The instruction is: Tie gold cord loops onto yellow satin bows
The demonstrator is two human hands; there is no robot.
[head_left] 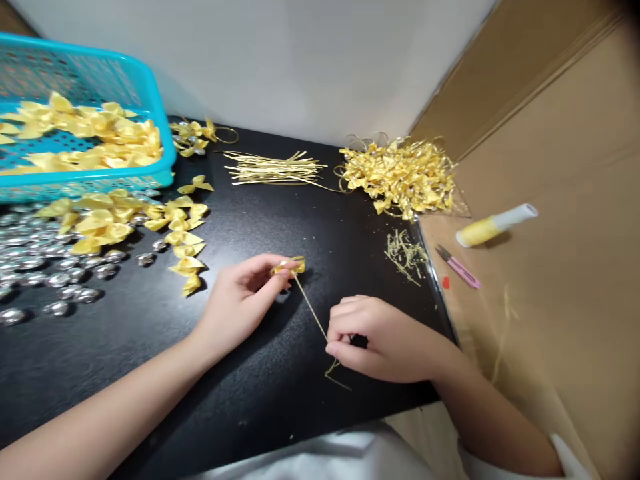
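My left hand (250,290) pinches a small yellow ribbon bow (299,265) between thumb and fingertips, above the black tabletop. From the bow a thin gold cord (313,307) runs taut, down and to the right. My right hand (367,337) is closed on the cord's other part, and a loose end hangs below its fingers. My fingertips hide part of the bow. Left of my left hand lie loose yellow ribbon bows (185,250) and many silver oval beads (57,308).
A turquoise basket (163,127) of ribbon pieces stands at the back left. Gold cords (273,168) lie at the back, beside a heap of finished bows (400,173). Cord scraps (405,257), pink-handled snips (460,268) and a white-yellow tube (495,225) are at the right. Cardboard walls the right side.
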